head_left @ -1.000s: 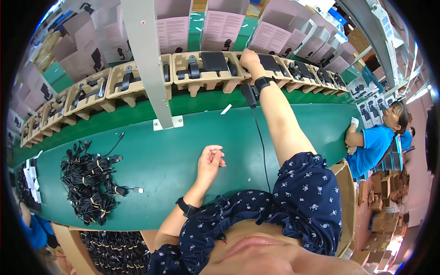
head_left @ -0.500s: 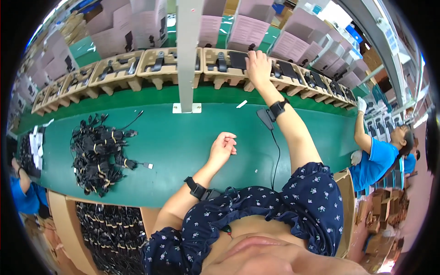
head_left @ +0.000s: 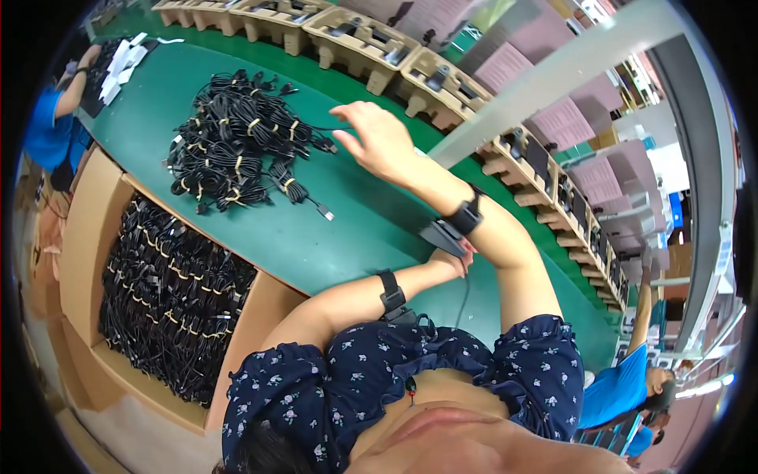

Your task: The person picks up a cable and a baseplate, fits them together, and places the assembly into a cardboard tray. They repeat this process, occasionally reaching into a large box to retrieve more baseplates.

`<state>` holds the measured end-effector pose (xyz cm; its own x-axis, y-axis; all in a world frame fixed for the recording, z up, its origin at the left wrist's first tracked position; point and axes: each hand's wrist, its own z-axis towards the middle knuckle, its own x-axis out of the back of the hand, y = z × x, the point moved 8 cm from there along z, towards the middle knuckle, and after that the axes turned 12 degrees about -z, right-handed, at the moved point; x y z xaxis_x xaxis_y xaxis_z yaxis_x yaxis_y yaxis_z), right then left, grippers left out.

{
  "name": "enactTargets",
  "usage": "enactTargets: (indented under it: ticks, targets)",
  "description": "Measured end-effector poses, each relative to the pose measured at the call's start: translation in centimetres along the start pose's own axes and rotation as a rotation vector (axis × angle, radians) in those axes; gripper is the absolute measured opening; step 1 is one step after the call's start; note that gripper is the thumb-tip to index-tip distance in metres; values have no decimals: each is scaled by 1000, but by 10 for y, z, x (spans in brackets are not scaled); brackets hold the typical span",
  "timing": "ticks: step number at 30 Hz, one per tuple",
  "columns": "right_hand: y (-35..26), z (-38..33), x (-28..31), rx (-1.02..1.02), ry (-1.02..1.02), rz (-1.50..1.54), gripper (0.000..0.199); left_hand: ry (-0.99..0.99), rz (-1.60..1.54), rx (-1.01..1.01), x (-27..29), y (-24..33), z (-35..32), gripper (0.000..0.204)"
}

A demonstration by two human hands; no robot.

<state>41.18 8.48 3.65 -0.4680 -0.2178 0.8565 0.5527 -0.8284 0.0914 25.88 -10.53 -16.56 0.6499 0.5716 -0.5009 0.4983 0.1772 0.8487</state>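
Black bundled cables [head_left: 245,142] lie heaped on the green table, tied with pale bands. One cable with a light plug [head_left: 325,212] sticks out at the heap's near right. My right hand [head_left: 377,141] is over the table just right of the heap, fingers stretched and thumb apart, holding nothing visible. A cable end from the heap runs behind its fingers. My left hand [head_left: 454,263] is beneath my right forearm, partly hidden by the dark device [head_left: 444,235] at my right wrist; whether it holds anything is not visible. Both wrists wear black straps.
A cardboard box [head_left: 88,229] packed with banded black cables stands at the near left. Brown moulded trays [head_left: 363,51] with black parts line the far side, behind a grey metal post [head_left: 545,71]. Co-workers in blue are at the far left and right.
My right hand has left the tray and come left to the cable heap. My left hand has moved right, under my right forearm. The view has turned left.
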Motion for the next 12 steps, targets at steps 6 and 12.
enactTargets:
  ticks: [6,12]
  targets:
    - [-7,43,-95,-170,-36,386,37,-56,377,-724,-21,47,-36,35]
    - [-1,42,-145,-448,-427,565,43,-47,243,-660,-9,35,-22,50]
